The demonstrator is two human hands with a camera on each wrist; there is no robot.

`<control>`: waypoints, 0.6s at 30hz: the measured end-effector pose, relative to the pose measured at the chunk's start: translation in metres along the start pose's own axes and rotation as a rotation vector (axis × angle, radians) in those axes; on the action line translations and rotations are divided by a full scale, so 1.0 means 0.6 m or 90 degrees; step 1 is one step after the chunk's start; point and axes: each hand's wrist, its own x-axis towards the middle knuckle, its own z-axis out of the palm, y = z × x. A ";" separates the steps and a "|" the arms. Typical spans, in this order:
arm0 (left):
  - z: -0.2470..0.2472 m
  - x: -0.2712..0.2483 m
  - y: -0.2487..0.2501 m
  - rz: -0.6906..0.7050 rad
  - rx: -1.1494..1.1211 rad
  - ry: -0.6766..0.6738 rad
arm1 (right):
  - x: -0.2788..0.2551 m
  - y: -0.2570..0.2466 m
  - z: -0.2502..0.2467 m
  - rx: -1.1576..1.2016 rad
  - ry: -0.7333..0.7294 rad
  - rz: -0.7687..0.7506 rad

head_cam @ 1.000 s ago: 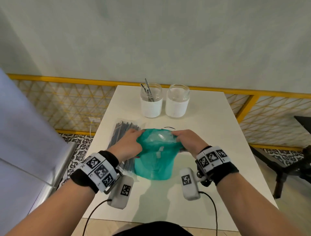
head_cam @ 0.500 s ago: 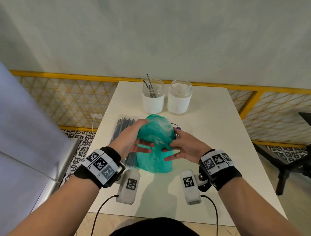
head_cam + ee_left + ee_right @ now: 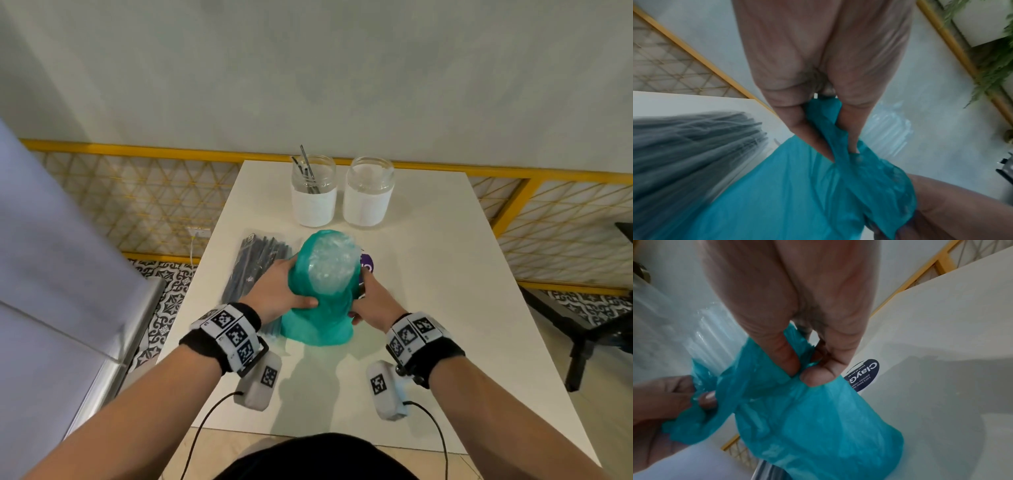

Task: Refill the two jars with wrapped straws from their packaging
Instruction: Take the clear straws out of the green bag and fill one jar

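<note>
Wrist views: teal bag (image 3: 797, 186) pinched btwn fingers (image 3: 781, 352).

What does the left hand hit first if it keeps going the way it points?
Likely the left jar, the one holding a few straws. The left hand, gripping the teal bag, points up-table and slightly right. Depth is unclear; it might pass just short of the jar.
</note>
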 end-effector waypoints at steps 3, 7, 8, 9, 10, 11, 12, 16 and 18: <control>-0.007 0.004 0.012 -0.038 -0.071 -0.031 | 0.003 -0.004 -0.013 -0.001 0.057 -0.014; -0.014 -0.005 0.018 -0.068 -0.277 0.087 | -0.007 -0.020 -0.037 0.206 0.117 -0.070; -0.016 -0.002 0.019 -0.055 -0.278 0.132 | -0.005 -0.021 -0.041 0.239 0.115 -0.085; -0.016 0.003 0.019 -0.041 -0.256 0.171 | -0.004 -0.022 -0.042 0.257 0.112 -0.093; -0.015 0.009 0.017 -0.025 -0.225 0.203 | 0.002 -0.019 -0.039 0.256 0.116 -0.088; -0.014 0.013 0.013 -0.015 -0.186 0.224 | 0.006 -0.016 -0.036 0.247 0.127 -0.083; -0.013 0.016 0.009 -0.011 -0.145 0.240 | 0.011 -0.011 -0.031 0.223 0.145 -0.078; -0.003 0.023 -0.016 -0.051 -0.047 0.272 | 0.020 0.005 -0.024 0.158 0.197 -0.066; 0.002 0.024 -0.020 -0.035 -0.011 0.284 | 0.021 0.002 -0.024 0.151 0.218 -0.067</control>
